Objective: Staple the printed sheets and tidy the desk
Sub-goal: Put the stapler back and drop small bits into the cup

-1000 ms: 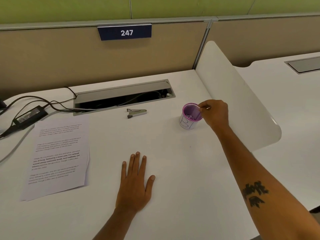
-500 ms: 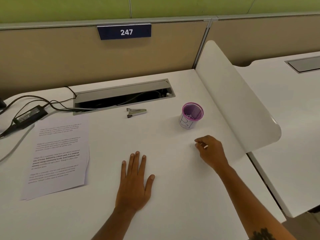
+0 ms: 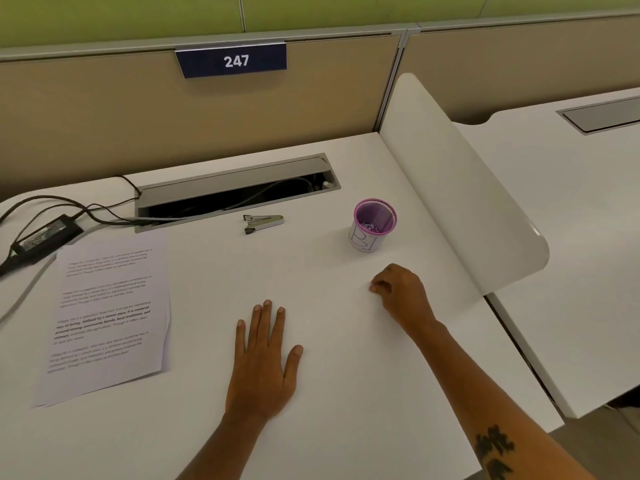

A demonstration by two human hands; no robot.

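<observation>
A stack of printed sheets (image 3: 104, 317) lies on the left of the white desk (image 3: 329, 393), its edges slightly offset. A small silver stapler (image 3: 263, 223) lies near the cable slot, apart from both hands. A purple mesh cup (image 3: 374, 225) with small bits inside stands to the right of it. My left hand (image 3: 265, 358) rests flat on the desk, palm down, fingers apart. My right hand (image 3: 401, 292) sits just in front of the cup with its fingers curled onto the desk; nothing shows between them.
An open grey cable slot (image 3: 235, 192) runs along the back. A black power adapter (image 3: 45, 237) and its cables lie at the back left. A white curved divider (image 3: 460, 188) bounds the right side, with a neighbouring desk (image 3: 571, 237) beyond it.
My right hand left the cup's rim and came back toward me, down onto the desk in front of the cup. The left hand, sheets and stapler stayed put.
</observation>
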